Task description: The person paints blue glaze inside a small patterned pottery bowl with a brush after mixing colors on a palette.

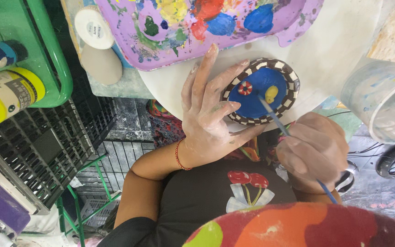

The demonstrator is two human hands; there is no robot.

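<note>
so the small round dish [261,91] sits on the white tabletop [334,50], just below the purple paint palette [197,27] smeared with yellow, red, blue and green. It's got a blue middle, a black-and-white checkered rim, a little red-and-white ring shape and a yellow blob painted inside

left hand [209,114] is spread wide, fingers fanned out, flat on the tabletop and pressed right against the dish's left edge, the thumb tucked along the lower rim. Not gripping anything, more bracing it. Red string bracelet on that wrist

right hand [314,151] is curled closed around a thin blue-handled paintbrush [282,126]. The thing that matters here: the brush runs on a diagonal, handle end down to the right past the hand, bristle tip up to the left, landing inside the blue middle just beside the yellow blob. So the dish lies up and left of the right hand, while the left hand is the nearer one, actually touching it

off to the right there's a cloudy clear plastic cup [380,100], close to the right hand but apart. On the left, a green basket [56,59] holding a yellow paint bottle [8,93], and a black crate [42,151] under it
</note>
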